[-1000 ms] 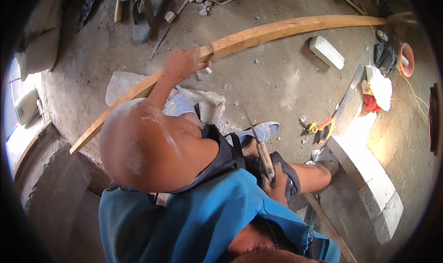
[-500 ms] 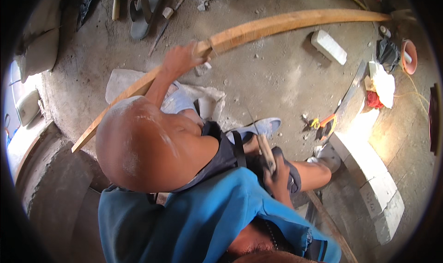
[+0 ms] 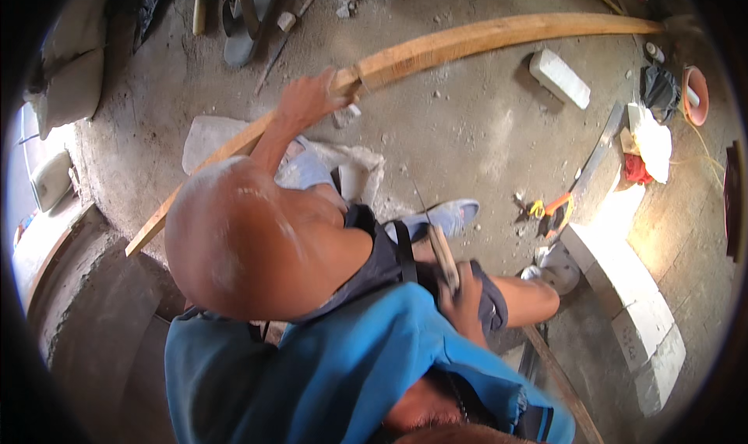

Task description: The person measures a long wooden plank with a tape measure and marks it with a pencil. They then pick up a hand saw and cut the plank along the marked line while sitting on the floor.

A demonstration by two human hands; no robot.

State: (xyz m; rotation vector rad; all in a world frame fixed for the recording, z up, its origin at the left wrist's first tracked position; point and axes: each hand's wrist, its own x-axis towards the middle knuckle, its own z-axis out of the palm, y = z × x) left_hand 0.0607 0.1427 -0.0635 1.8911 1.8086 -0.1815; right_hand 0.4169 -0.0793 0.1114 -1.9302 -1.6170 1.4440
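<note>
A long pale wooden beam point(image 3: 467, 45) runs from the left, under my left arm, to the far right. My left hand point(image 3: 315, 97) is closed around it, right beside a step or cut in the wood. My right hand point(image 3: 465, 300) grips a wooden-handled tool with a thin blade point(image 3: 441, 251) in front of my lap. The blade points away from me, well apart from the beam, and looks so thin here that its kind is unclear. Beneath the beam, next to my left foot, lies a pale block point(image 3: 214, 140).
A white block point(image 3: 559, 79) lies beyond the beam's middle. On the right are a hand saw with an orange handle point(image 3: 558, 205), a row of pale blocks point(image 3: 619, 276), a black bag point(image 3: 659, 93) and a reddish bucket point(image 3: 699, 105). Grey sandals point(image 3: 248, 19) lie at the far left.
My right hand has shifted slightly left with the tool, whose blade reaches a little farther away. My left hand keeps its place on the beam. The whole view has moved slightly.
</note>
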